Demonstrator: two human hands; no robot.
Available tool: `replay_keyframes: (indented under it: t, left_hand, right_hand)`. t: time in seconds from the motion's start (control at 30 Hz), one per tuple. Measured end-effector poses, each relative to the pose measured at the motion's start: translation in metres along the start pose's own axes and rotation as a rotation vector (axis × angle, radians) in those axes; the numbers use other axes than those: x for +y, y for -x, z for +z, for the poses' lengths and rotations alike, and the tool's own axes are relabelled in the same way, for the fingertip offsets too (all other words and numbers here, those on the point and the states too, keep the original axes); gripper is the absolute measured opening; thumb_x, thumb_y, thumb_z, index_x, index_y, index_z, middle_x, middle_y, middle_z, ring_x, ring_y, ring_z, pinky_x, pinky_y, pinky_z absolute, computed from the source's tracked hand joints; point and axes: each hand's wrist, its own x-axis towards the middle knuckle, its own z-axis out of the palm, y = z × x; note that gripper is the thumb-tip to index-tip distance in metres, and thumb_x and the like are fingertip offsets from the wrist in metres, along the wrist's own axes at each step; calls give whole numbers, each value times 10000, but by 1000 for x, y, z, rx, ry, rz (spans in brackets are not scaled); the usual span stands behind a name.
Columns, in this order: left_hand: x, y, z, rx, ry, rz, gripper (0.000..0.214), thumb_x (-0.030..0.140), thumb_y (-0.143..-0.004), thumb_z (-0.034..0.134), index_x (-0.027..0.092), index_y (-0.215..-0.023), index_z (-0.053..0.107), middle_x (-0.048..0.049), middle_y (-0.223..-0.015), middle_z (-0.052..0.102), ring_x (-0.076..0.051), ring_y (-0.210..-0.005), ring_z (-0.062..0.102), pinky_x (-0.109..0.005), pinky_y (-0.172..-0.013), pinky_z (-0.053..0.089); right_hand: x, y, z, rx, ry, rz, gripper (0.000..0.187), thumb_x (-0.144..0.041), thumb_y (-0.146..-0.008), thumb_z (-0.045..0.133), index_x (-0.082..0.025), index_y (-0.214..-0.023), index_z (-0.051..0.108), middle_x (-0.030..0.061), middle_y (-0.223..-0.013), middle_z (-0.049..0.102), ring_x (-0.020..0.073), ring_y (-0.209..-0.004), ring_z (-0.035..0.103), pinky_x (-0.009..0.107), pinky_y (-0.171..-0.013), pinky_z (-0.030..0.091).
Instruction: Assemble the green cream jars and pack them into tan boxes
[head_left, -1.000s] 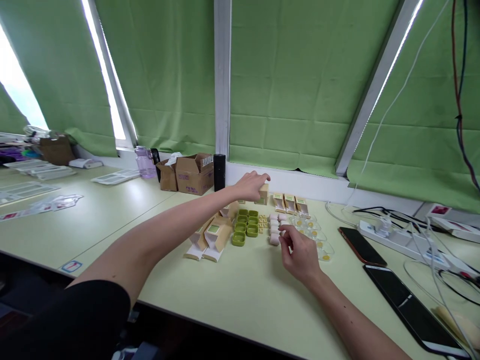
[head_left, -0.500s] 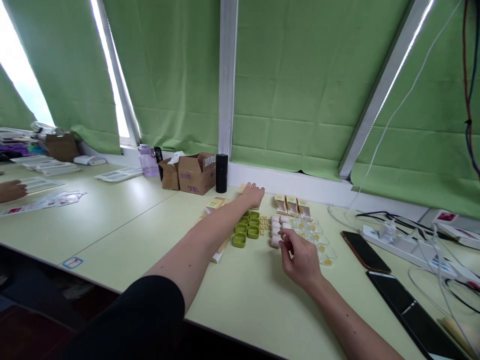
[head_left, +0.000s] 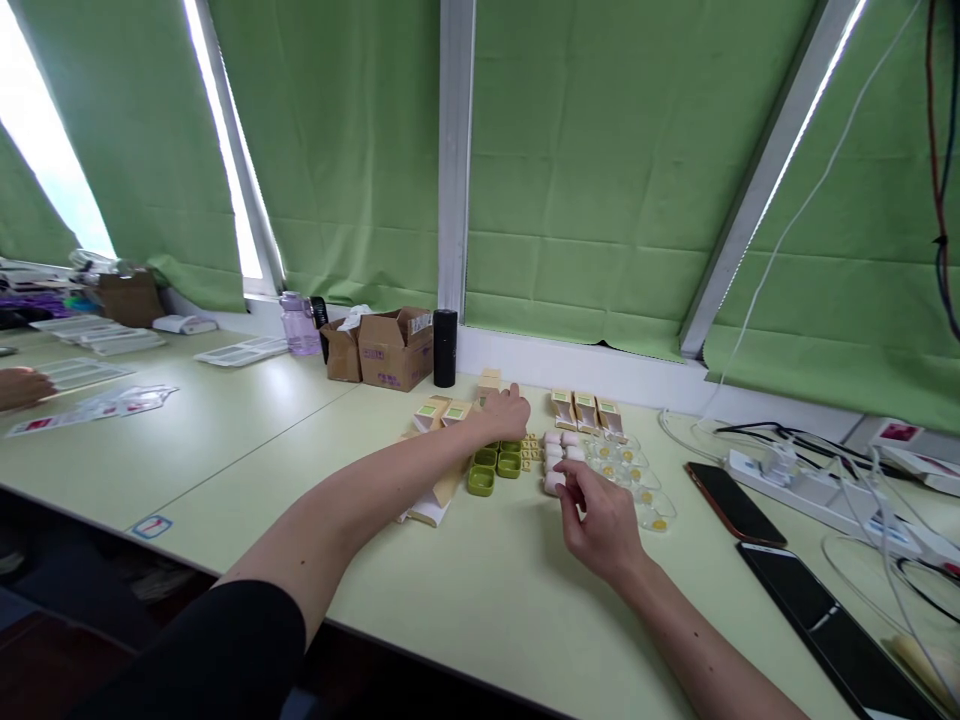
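Green containers (head_left: 486, 460) sit on the table (head_left: 450, 600) at the left hand (head_left: 506, 412), which has drawn back from a pale carton (head_left: 490, 378), its grip hidden from view, while the right hand (head_left: 600, 515) curls loosely, thumb and forefinger parted, beside pink pieces (head_left: 554, 483).
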Motion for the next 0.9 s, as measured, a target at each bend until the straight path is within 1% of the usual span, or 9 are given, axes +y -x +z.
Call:
replay_keyframes:
  t: [0.13,0.3,0.43,0.53,0.6,0.77,0.9]
  left_hand:
    - [3,-1,4,-37,54,-44,481,310,-899,640,124,-1342,636,-262,-1455,549,-378,-1238,648,-482,-1002,550]
    - [7,-9,9,-39,113,-106,544,380,-969,554,118,-1446,535,-270,-1509,495,-389,-1316,610,-500,-1033,550]
    - [9,-18,13,-45,156,-154,588,395,-971,570,130,-1490,494,-276,-1573,428,-396,-1323,609,-509,-1035,553]
    - [9,-28,16,-33,174,-189,597,391,-975,609,129,-1500,496,-279,-1598,403,-405,-1344,594,-525,-1063,539]
    - [8,-34,18,-21,179,-214,579,397,-992,637,129,-1491,516,-268,-1592,427,-400,-1357,581,-535,-1079,534]
    - [9,-49,23,17,182,-275,470,400,-1025,684,184,-1431,591,-136,-1476,592,-306,-1278,636,-542,-1057,574]
    - [9,-61,24,31,183,-316,439,380,-1023,693,174,-1402,612,-134,-1436,621,-294,-1241,659,-523,-1032,593]
  right_hand:
    - [-1,0,-1,3,0,-12,188,-151,-981,521,-205,-1140,606,-15,-743,673,147,-570,590,268,-570,395]
    - [-4,-2,-2,9,-3,-20,192,-141,-979,519,-202,-1137,609,-8,-751,683,148,-572,595,270,-573,399]
    - [-4,-2,-2,9,-2,-24,192,-146,-982,518,-202,-1143,605,-7,-762,686,146,-576,599,267,-570,408]
    - [-3,-1,-1,5,3,-26,188,-150,-985,518,-204,-1145,602,-8,-765,684,145,-575,595,266,-572,414]
    - [-2,-1,-1,0,3,-26,189,-152,-987,518,-205,-1148,601,-9,-763,682,147,-578,596,267,-574,415]
    - [-3,-2,-2,-8,-1,-32,176,-159,-995,520,-206,-1145,599,-13,-753,676,144,-578,593,265,-567,408]
    - [-4,-2,-2,-1,-4,-34,177,-158,-997,512,-206,-1144,597,-12,-748,676,144,-571,589,267,-565,408]
